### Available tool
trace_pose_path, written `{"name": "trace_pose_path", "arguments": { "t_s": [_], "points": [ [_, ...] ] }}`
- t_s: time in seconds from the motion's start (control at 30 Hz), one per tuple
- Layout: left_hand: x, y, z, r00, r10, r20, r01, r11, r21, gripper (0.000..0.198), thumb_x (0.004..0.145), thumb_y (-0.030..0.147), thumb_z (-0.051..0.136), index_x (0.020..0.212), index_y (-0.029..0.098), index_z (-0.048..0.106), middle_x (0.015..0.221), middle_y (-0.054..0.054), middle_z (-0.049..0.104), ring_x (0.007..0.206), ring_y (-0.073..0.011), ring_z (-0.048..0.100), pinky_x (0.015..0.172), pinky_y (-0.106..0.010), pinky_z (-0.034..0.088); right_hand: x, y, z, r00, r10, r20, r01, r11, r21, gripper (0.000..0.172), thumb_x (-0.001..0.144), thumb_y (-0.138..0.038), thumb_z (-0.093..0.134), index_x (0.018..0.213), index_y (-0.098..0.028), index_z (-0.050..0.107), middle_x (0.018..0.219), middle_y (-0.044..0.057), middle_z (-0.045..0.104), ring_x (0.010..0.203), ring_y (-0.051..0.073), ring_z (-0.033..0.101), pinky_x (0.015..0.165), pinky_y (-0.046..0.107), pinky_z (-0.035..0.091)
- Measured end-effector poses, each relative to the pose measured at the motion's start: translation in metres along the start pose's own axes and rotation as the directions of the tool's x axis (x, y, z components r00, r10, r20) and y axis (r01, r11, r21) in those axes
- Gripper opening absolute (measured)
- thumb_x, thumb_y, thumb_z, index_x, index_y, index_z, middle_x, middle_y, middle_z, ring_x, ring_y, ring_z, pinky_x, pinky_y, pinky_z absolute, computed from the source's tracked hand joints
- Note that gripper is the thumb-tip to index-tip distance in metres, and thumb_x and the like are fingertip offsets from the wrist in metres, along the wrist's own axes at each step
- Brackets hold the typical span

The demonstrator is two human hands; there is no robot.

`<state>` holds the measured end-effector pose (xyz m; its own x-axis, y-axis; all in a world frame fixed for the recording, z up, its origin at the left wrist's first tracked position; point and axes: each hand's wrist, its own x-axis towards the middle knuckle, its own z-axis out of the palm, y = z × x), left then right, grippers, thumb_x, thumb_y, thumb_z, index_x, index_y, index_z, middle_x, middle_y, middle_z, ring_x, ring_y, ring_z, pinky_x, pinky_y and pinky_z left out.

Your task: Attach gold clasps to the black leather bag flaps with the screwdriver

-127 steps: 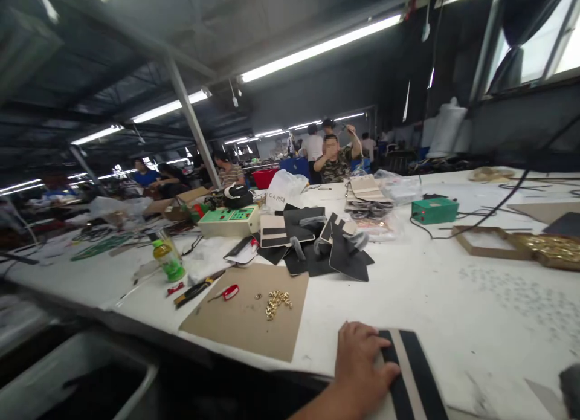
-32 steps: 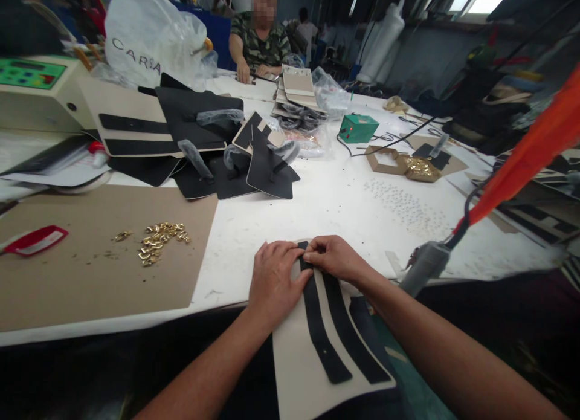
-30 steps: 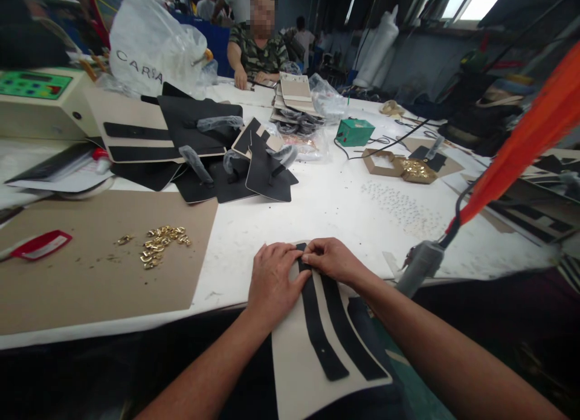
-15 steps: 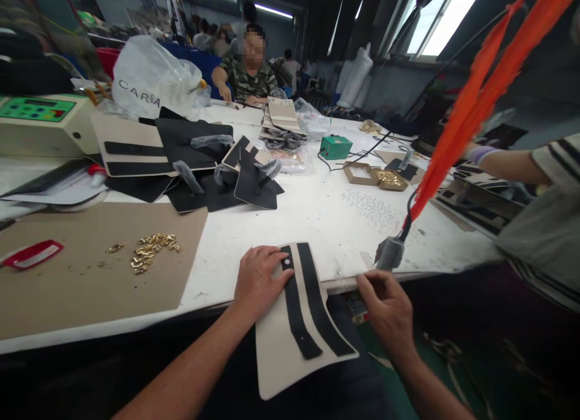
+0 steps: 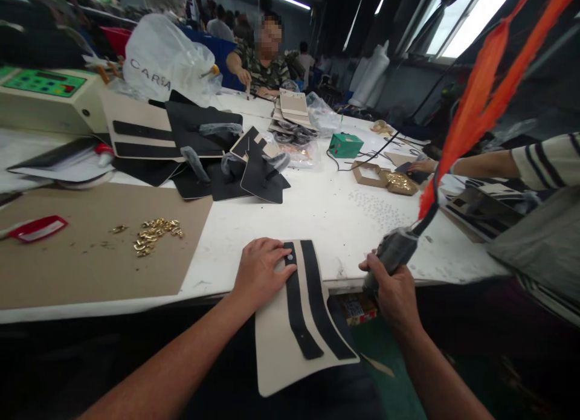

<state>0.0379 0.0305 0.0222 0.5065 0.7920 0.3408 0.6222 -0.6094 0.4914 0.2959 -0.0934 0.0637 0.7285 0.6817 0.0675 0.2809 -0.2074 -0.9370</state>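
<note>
A beige panel [image 5: 276, 347] with two black strips [image 5: 319, 305] lies over the table's front edge, its near end hanging past it. My left hand [image 5: 263, 269] holds the panel's far end, thumb and forefinger on either side of a small round metal-looking spot on the left strip. To the right, my right hand [image 5: 396, 293] is wrapped round a dark grey electric screwdriver [image 5: 399, 248], which hangs tilted from orange elastic cords [image 5: 471, 112]. The screwdriver is apart from the panel, and its tip is hidden by my hand.
Gold metal fittings [image 5: 156, 234] lie on brown board [image 5: 99, 275] at left, near a red-handled tool [image 5: 38, 228]. Black panels [image 5: 199, 181] are piled behind. Tiny pieces [image 5: 376, 208] are scattered near a carton of gold parts [image 5: 401, 183]. A co-worker's arm [image 5: 484, 165] reaches in from the right.
My right hand has closed round the hanging screwdriver, which is now tilted and lower. My left hand stays on the panel. The co-worker's arm at right has reached further over the table.
</note>
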Motion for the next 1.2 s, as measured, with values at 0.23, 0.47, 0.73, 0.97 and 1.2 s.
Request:
{"name": "trace_pose_path", "arguments": {
  "t_s": [0.23,0.47,0.73,0.97,1.2],
  "points": [
    [-0.004,0.001,-0.001,1.0,-0.025,-0.016,0.024,0.999,-0.023,0.031,0.086,0.039,0.083,0.114,0.028,0.078,0.122,-0.004,0.072,0.121,-0.0294,0.059,0.11,-0.053,0.042,-0.007,-0.07,0.098,0.933,-0.268,0.239,0.069,0.786,0.614,0.034,0.084,-0.039,0.085,0.074,-0.02,0.058,0.056,-0.006,0.054,0.051,0.012,0.052,0.054,0.026,0.045],
    [-0.004,0.001,-0.002,0.998,-0.053,0.017,0.054,0.997,-0.061,0.034,0.085,0.037,0.083,0.116,0.029,0.076,0.127,-0.003,0.07,0.127,-0.0298,0.056,0.119,-0.057,0.035,-0.003,-0.066,0.136,0.885,-0.353,0.303,0.126,0.809,0.574,0.034,0.086,-0.039,0.084,0.076,-0.022,0.056,0.06,-0.006,0.055,0.049,0.013,0.055,0.049,0.027,0.047],
    [-0.003,0.002,-0.002,0.998,-0.055,0.033,0.057,0.996,-0.069,0.034,0.086,0.037,0.081,0.118,0.03,0.074,0.13,-0.003,0.069,0.129,-0.0304,0.055,0.12,-0.059,0.033,0.003,-0.06,0.145,0.863,-0.412,0.292,0.202,0.811,0.549,0.031,0.089,-0.037,0.079,0.078,-0.024,0.053,0.062,-0.007,0.053,0.051,0.013,0.055,0.051,0.029,0.047],
    [-0.002,0.0,-0.001,0.997,-0.059,0.048,0.062,0.996,-0.069,0.031,0.088,0.039,0.078,0.118,0.03,0.073,0.132,-0.003,0.069,0.131,-0.0302,0.055,0.121,-0.059,0.032,0.0,-0.061,0.143,0.826,-0.467,0.315,0.265,0.816,0.514,0.032,0.092,-0.033,0.074,0.074,-0.023,0.05,0.067,-0.004,0.057,0.058,0.013,0.057,0.059,0.03,0.05],
    [-0.003,0.001,0.0,0.997,-0.058,0.056,0.061,0.997,-0.052,0.031,0.089,0.041,0.077,0.118,0.03,0.073,0.131,-0.003,0.068,0.131,-0.0292,0.054,0.122,-0.058,0.031,0.002,-0.058,0.145,0.785,-0.495,0.372,0.273,0.816,0.509,0.026,0.091,-0.032,0.075,0.08,-0.023,0.053,0.069,-0.004,0.058,0.06,0.013,0.056,0.058,0.029,0.05]
  ]
}}
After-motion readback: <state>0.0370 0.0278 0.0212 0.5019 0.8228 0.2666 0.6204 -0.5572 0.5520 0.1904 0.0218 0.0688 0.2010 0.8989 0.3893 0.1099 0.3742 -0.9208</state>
